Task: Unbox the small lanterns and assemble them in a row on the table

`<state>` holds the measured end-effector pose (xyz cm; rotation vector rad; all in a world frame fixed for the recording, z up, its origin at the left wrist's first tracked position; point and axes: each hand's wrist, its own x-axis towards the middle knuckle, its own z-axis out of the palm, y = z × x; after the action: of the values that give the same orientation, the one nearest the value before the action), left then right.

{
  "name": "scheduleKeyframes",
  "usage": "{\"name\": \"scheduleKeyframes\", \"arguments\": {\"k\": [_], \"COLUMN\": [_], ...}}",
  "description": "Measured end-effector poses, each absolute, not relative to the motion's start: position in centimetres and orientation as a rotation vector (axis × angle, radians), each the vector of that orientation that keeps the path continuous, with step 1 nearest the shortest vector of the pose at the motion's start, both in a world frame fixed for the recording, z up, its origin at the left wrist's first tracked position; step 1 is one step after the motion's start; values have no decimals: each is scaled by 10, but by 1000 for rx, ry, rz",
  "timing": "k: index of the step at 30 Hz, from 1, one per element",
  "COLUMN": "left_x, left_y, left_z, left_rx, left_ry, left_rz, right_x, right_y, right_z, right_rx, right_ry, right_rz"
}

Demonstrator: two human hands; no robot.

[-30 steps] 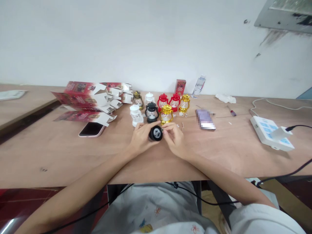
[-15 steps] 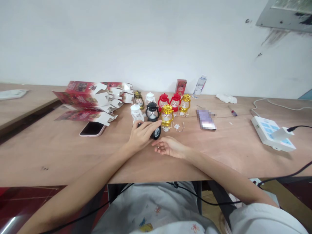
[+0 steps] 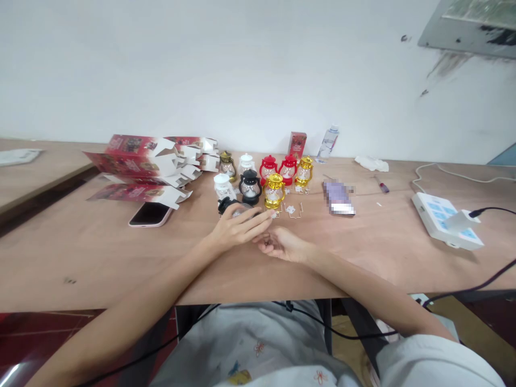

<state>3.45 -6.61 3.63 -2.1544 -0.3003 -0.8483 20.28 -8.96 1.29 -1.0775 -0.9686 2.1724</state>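
Note:
In the head view, my left hand (image 3: 236, 228) is wrapped over a small black lantern (image 3: 227, 205) that lies tipped on its side, its top pointing left. The fingers cover most of its body and base. My right hand (image 3: 284, 244) is at the lantern's base end, palm turned up and fingers curled together. A tiny shiny spot shows among those fingers, too small to name. Just behind my hands stand an upright black lantern (image 3: 250, 187), a gold lantern (image 3: 274, 192) and a white lantern (image 3: 223, 187).
Red lanterns (image 3: 288, 170) and others stand farther back. Bent wire handles (image 3: 295, 210) lie right of the gold one. Flattened red boxes (image 3: 133, 161) and a phone (image 3: 150, 214) are left; another phone (image 3: 338, 198), a screwdriver (image 3: 382, 187) and a power strip (image 3: 445, 220) are right.
The held black lantern has turned, so its round base no longer faces me and its top now shows at left. My right hand has come in against my left fingertips.

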Motion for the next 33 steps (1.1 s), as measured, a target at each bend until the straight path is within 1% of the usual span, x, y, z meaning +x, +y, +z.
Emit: {"name": "scheduleKeyframes", "arguments": {"k": [3,6,8,11,15,19,23,33], "left_x": [31,26,24,22,22,21,20,21], "left_y": [-63,-60,-60,-60,-60,-59,-59,-61], "left_z": [33,30,30,31,32,31,30,31], "left_rx": [-2222,-2284,-2301,-2291,-2289,-2288,-2313,-2266], "left_ry": [-431,-543,-570,-576,-594,-602,-635,-627], "left_rz": [-895,-947,-980,-1008,-1024,-1032,-1025,-1051], "right_x": [209,226,241,263,279,282,281,280], "right_y": [-89,-79,-65,-41,-11,10,18,12], "right_z": [19,30,41,61,78,79,74,59], "right_rx": [-1205,-1336,-1433,-1533,-1771,-1900,-1895,-1833], "right_ry": [-1189,-1593,-1911,-2328,-2588,-2622,-2622,-2598], "right_rz": [2109,1908,1687,1263,906,569,458,472]}}
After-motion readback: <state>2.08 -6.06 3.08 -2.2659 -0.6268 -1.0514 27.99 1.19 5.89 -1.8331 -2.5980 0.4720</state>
